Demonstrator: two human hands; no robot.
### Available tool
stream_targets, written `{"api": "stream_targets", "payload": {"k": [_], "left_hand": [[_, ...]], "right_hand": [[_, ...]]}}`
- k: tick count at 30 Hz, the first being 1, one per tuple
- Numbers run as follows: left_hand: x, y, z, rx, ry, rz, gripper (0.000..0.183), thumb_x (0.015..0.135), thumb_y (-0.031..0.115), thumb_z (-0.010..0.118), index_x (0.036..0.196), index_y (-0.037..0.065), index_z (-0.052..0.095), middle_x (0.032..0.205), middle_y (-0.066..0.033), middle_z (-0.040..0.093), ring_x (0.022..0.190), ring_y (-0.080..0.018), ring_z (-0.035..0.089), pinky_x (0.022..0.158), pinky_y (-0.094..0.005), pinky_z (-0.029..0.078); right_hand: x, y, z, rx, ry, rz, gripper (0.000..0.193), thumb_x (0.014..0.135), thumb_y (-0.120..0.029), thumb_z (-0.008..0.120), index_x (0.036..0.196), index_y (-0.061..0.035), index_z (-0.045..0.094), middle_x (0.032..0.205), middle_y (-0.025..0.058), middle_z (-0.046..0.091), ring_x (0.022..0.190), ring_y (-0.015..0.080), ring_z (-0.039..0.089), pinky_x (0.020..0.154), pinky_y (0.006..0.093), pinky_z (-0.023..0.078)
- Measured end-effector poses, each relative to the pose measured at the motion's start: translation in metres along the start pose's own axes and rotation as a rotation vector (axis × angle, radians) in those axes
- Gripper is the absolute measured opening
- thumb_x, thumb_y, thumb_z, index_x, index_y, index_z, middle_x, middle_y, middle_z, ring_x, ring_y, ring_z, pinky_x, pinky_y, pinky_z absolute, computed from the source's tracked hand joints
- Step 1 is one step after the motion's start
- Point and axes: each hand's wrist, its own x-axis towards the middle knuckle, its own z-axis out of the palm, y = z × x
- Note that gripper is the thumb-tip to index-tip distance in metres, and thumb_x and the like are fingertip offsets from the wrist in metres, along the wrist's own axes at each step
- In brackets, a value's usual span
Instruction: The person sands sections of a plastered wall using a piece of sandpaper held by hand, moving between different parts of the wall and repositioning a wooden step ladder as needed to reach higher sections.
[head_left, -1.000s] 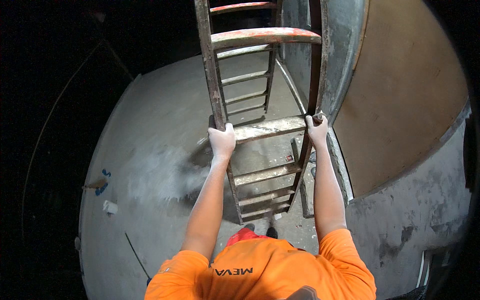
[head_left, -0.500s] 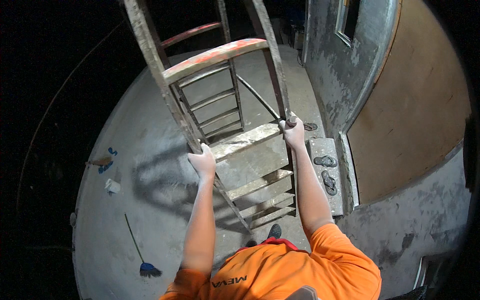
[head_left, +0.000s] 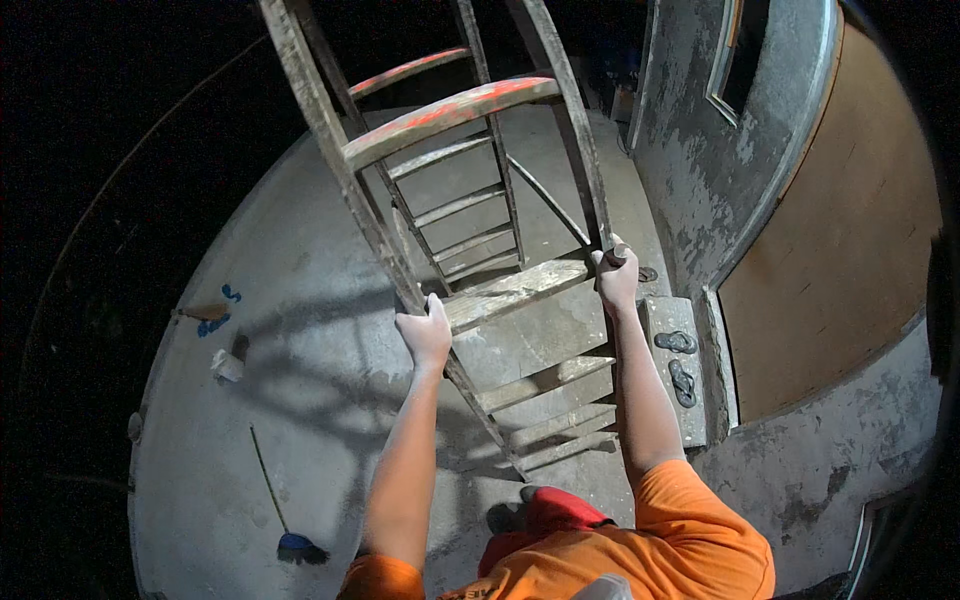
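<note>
Both hands clamped on worn paint-stained wooden stepladder (head_left: 470,250): left hand (head_left: 425,335) on 9 o'clock rail, right hand (head_left: 615,280) on 3 o'clock rail; ladder gripped, feet low near bottom rungs.

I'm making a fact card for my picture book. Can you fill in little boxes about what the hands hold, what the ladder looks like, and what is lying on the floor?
Left hand: left hand grips the ladder's left rail beside a worn wooden rung
Right hand: right hand grips the right rail at the same rung
Ladder: wooden stepladder, grey and scuffed, red paint on its upper rungs
Floor: bare concrete floor
On the floor: a blue-headed broom at lower left; a pair of sandals on a step by the wall
Clothing: orange shirt
</note>
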Motion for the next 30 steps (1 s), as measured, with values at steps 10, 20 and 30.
{"api": "stream_targets", "payload": {"k": [10,20,30], "left_hand": [[-0.019,0.019,-0.011,-0.089,0.088,-0.041,0.029,0.094,0.015,0.068,0.112,-0.008,0.064,0.109,-0.0243,0.072,0.100,-0.0414,0.071,0.087,-0.0476,0.054],[0.008,0.033,-0.012,-0.132,-0.014,-0.058,0.032,0.095,0.013,0.071,0.112,-0.013,0.064,0.111,-0.0218,0.073,0.097,-0.0293,0.073,0.089,-0.0434,0.055],[0.043,0.039,-0.039,-0.332,-0.232,0.110,0.029,0.095,0.015,0.074,0.115,-0.006,0.068,0.105,-0.0190,0.075,0.099,-0.0341,0.071,0.090,-0.0447,0.053]], "right_hand": [[-0.008,0.030,0.023,-0.062,0.125,0.003,0.045,0.084,-0.006,0.075,0.127,0.0037,0.069,0.105,0.0121,0.076,0.099,0.0218,0.070,0.094,0.0348,0.052],[-0.023,-0.029,0.016,-0.265,0.207,-0.126,0.012,0.079,-0.005,0.074,0.086,0.0002,0.065,0.068,0.0057,0.058,0.068,0.0155,0.055,0.067,0.0341,0.048],[-0.079,-0.087,0.012,-0.492,0.461,-0.194,0.021,0.080,-0.004,0.064,0.098,0.0007,0.074,0.073,0.0116,0.068,0.071,0.0174,0.064,0.070,0.0335,0.050]]}}
